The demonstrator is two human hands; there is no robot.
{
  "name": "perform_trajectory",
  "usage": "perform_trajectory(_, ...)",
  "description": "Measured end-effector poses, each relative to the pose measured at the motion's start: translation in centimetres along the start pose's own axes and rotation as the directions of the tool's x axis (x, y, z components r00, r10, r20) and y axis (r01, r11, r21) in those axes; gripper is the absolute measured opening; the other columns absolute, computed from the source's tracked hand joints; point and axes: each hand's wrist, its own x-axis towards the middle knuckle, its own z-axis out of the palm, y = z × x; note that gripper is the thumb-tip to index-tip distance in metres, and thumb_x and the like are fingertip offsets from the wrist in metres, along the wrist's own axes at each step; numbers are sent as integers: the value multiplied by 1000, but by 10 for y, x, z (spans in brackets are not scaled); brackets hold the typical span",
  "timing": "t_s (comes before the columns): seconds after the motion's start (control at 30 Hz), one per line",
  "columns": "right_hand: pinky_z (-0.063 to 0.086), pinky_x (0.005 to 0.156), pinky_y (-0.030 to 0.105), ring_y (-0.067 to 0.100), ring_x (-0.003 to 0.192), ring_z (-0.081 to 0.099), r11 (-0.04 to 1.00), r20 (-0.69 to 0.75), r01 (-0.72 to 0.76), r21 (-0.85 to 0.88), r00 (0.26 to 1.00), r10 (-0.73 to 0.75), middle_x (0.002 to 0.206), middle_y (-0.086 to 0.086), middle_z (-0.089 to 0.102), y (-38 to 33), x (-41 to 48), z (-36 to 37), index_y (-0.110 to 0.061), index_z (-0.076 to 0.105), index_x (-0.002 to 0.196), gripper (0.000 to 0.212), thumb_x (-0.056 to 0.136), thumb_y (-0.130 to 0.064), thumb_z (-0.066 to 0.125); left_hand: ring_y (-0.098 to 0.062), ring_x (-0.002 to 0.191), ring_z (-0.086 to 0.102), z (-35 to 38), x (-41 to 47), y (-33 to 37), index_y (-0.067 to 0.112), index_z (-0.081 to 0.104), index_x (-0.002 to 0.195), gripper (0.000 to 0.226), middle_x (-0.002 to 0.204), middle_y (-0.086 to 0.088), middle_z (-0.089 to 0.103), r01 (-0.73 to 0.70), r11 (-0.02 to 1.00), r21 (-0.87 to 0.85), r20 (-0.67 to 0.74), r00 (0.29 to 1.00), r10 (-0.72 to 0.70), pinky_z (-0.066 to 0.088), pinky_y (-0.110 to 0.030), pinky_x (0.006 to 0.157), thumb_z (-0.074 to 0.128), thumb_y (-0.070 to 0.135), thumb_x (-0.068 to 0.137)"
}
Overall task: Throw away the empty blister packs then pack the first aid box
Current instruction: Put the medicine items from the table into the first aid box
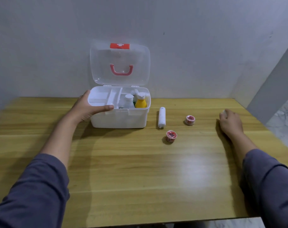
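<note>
The white first aid box [120, 119] stands open at the back of the wooden table, its clear lid [120, 64] upright against the wall. Inside are a white tray [100, 99], a yellow bottle [140, 102] and white bottles [128, 100]. My left hand [87, 107] grips the box's front left corner, thumb along the rim. A white bandage roll [162, 117] and two small red tape rolls [190, 119] [171, 136] lie right of the box. My right hand [230, 121] curls around a small white object [224, 112] near the table's right edge.
The wooden table [140, 170] meets a grey wall at the back. Its right edge drops off to a pale floor [283, 122]. The near half of the tabletop holds only my forearms in dark sleeves.
</note>
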Motion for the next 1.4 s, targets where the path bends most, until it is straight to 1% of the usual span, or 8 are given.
perform_trajectory(0.43, 38, 96, 37, 34, 120, 47, 956, 360, 292, 18, 890, -279, 132, 20, 48, -131, -44, 44, -10, 51, 127, 41, 95, -34, 41, -22, 134, 50, -1, 1, -6, 33, 46, 141, 137, 144, 2, 53, 34, 999, 2, -3, 999, -34, 43, -49, 112, 80, 86, 19)
perform_trajectory(0.6, 42, 88, 38, 35, 110, 51, 933, 342, 355, 64, 870, -355, 122, 16, 50, -155, -86, 67, -8, 48, 123, 45, 88, -36, 51, -21, 134, 50, 1, -2, -2, 33, 47, 140, 132, 142, 3, 54, 17, 1000, -12, -14, 1000, -17, 43, -48, 112, 82, 83, 23)
perform_trajectory(0.9, 41, 84, 35, 38, 105, 52, 915, 305, 396, 80, 864, -401, 117, 23, 55, -157, -89, 74, -4, 53, 119, 32, 88, -9, 50, -20, 134, 49, 2, -3, -1, 31, 46, 142, 129, 143, 3, 53, 24, 1000, -14, -39, 999, -24, 43, -46, 112, 84, 78, 27)
perform_trajectory(1.03, 40, 80, 31, 35, 109, 55, 939, 207, 229, 257, 936, -285, 122, 21, 60, -159, -84, 53, -7, 52, 126, 37, 90, -12, 52, -20, 133, 50, 2, -4, -1, 32, 45, 143, 137, 143, 2, 53, 31, 999, -19, -35, 999, -32, 44, -46, 111, 82, 83, 22)
perform_trajectory(1.13, 37, 70, 28, 29, 88, 56, 874, 78, 238, 424, 952, -297, 112, 19, 63, -176, -80, 29, -10, 54, 123, 33, 90, -15, 53, -20, 132, 51, 3, -3, 2, 30, 47, 141, 125, 142, 2, 53, 29, 999, -22, -47, 998, -30, 45, -42, 108, 84, 72, 30)
perform_trajectory(1.27, 39, 55, 25, 17, 75, 54, 733, 50, 386, 560, 867, -495, 96, 5, 60, -224, -87, 6, -13, 55, 122, 32, 90, -18, 56, -19, 127, 54, 3, -4, 1, 28, 49, 138, 118, 138, 3, 56, 18, 999, -48, -47, 999, -20, 48, -38, 104, 85, 66, 32)
perform_trajectory(1.33, 38, 55, 21, 11, 69, 52, 680, 150, 435, 591, 769, -622, 89, -2, 58, -253, -95, 7, -15, 54, 122, 33, 89, -20, 58, -17, 122, 58, 4, -4, 0, 31, 54, 129, 102, 129, 5, 61, 4, 997, -79, -59, 998, -9, 50, -36, 100, 91, 58, 37)
perform_trajectory(1.4, 43, 65, 23, 15, 82, 55, 668, 273, 493, 557, 651, -708, 98, 0, 59, -279, -105, 17, -16, 54, 124, 37, 88, -21, 60, -16, 114, 62, 4, -5, 5, 35, 56, 113, 76, 112, 11, 65, -15, 995, -97, -77, 997, 7, 50, -30, 92, 97, 38, 49)
